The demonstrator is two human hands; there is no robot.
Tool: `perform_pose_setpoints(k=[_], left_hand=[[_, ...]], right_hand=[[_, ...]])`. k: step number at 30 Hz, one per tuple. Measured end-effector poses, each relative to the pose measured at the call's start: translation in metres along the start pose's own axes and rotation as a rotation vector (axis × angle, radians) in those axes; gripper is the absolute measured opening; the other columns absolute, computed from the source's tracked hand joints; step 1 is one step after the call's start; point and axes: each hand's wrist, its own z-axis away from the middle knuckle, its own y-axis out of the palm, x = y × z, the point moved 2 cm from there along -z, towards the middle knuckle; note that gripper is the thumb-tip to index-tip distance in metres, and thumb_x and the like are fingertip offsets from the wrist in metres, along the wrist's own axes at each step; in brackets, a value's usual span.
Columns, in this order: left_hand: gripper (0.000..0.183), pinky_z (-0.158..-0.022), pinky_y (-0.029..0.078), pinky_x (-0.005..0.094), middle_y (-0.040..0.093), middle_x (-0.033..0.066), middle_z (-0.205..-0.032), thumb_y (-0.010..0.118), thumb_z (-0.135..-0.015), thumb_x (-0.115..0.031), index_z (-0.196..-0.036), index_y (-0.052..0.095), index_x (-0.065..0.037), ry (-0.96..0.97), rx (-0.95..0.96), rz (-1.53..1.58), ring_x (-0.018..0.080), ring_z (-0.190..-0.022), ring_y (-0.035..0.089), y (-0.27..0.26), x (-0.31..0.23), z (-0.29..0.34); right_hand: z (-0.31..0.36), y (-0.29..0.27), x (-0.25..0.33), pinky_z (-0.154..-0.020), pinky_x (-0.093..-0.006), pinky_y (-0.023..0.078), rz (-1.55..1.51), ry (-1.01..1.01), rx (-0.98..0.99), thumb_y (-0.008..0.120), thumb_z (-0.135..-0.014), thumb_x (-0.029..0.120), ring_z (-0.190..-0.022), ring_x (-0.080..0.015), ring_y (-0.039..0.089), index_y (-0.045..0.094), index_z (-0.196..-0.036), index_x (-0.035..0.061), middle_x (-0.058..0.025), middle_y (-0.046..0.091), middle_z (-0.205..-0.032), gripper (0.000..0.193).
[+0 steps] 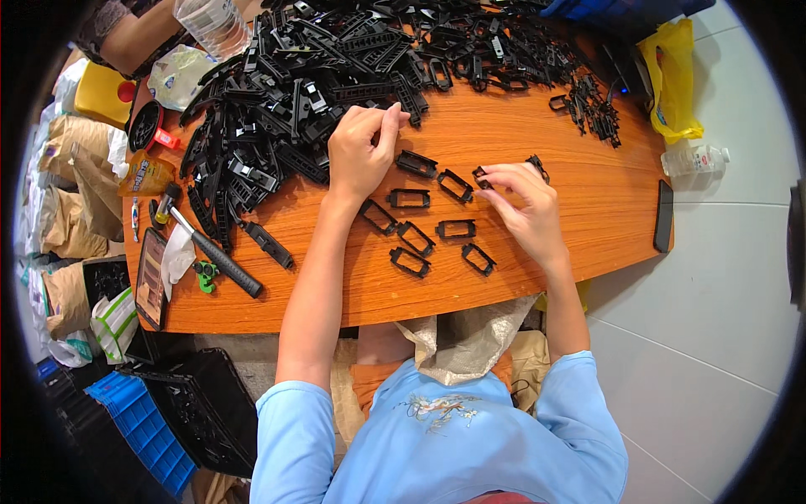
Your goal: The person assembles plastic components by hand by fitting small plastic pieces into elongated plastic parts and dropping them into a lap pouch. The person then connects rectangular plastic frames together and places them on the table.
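Note:
At the near edge of a heap of black plastic parts (290,109), my left hand (363,151) is closed with its fingers curled. Whatever it may hold is hidden. My right hand (527,206) pinches a small black plastic frame (481,177) between thumb and fingertips. Another dark piece (538,168) shows just behind its knuckles; I cannot tell if it is separate. Between my forearms lie several loose rectangular black frames (409,198), turned at different angles on the wooden table (579,210).
A hammer (227,265), a phone (152,277) and a small green item (205,275) lie at left. Thin black parts (592,109) are piled at far right, near a yellow bag (672,84). A dark bar (663,216) sits by the right edge. Another person's arm (138,38) reaches in at far left.

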Motion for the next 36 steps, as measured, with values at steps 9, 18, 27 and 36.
perform_pose_setpoints(k=[9, 18, 27, 36], left_hand=[[0.021, -0.064, 0.048, 0.0284, 0.069, 0.0047, -0.075, 0.057, -0.094, -0.016, -0.088, 0.074, -0.005, -0.016, 0.005, -0.022, 0.0151, -0.071, 0.06, -0.001, 0.0, -0.001], [0.022, -0.065, 0.049, 0.0288, 0.07, 0.0046, -0.075, 0.056, -0.095, -0.017, -0.088, 0.074, -0.005, -0.023, 0.015, -0.02, 0.0157, -0.072, 0.06, -0.001, -0.001, 0.0], [0.022, -0.059, 0.047, 0.0307, 0.065, 0.0051, -0.065, 0.06, -0.092, -0.02, -0.08, 0.074, -0.007, 0.022, -0.081, 0.023, 0.0188, -0.066, 0.058, 0.002, 0.002, 0.0], [0.022, -0.059, 0.047, 0.0304, 0.064, 0.0042, -0.064, 0.061, -0.092, -0.02, -0.08, 0.074, -0.008, 0.011, -0.07, 0.026, 0.0184, -0.066, 0.058, 0.001, 0.004, 0.001]], right_hand=[[-0.019, 0.005, 0.014, -0.088, -0.0374, 0.047, 0.042, -0.067, 0.218, 0.071, -0.078, 0.009, -0.105, -0.0282, 0.057, 0.065, -0.087, 0.0006, -0.01, 0.059, -0.12, 0.014], [-0.015, 0.016, 0.002, -0.072, -0.0357, 0.054, 0.02, 0.295, 0.156, 0.069, -0.082, 0.012, -0.077, -0.0278, 0.067, 0.065, -0.086, -0.0021, -0.0171, 0.054, -0.12, 0.016], [0.001, -0.014, -0.021, -0.075, -0.0242, 0.053, -0.425, 0.609, 0.124, 0.067, -0.089, 0.019, -0.081, -0.0108, 0.062, 0.061, -0.09, -0.0027, -0.0113, 0.061, -0.114, 0.022], [0.019, -0.018, -0.012, -0.066, -0.0236, 0.052, -0.38, 0.79, 0.135, 0.058, -0.095, 0.018, -0.08, -0.011, 0.065, 0.058, -0.093, -0.0011, -0.0052, 0.065, -0.085, 0.019]])
